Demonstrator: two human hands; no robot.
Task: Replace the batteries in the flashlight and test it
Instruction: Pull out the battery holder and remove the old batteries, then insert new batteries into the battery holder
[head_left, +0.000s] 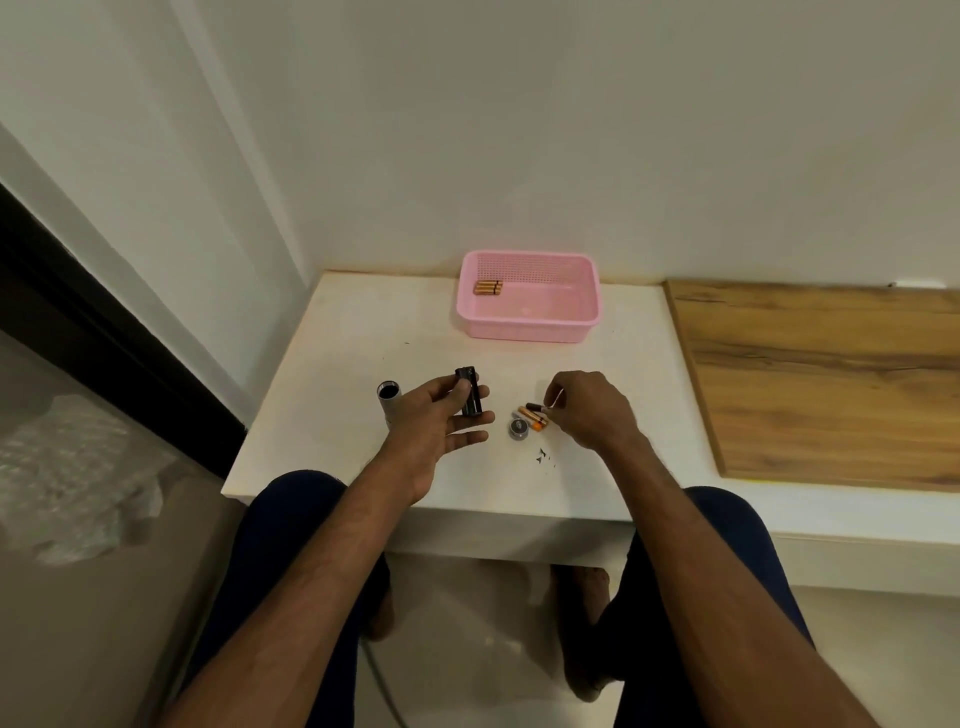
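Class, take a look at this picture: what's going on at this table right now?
A seated person is halfway through a battery change. The left hand holds the black battery holder above the white table. The right hand reaches its fingertips to the loose batteries beside the round cap; whether it pinches one is unclear. The silver flashlight body sits open to the left. More batteries lie in the pink basket.

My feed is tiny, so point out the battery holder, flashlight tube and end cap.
battery holder (471, 397): head view, its black side.
flashlight tube (387, 404): head view, its silver barrel.
end cap (518, 429): head view, its round top face.
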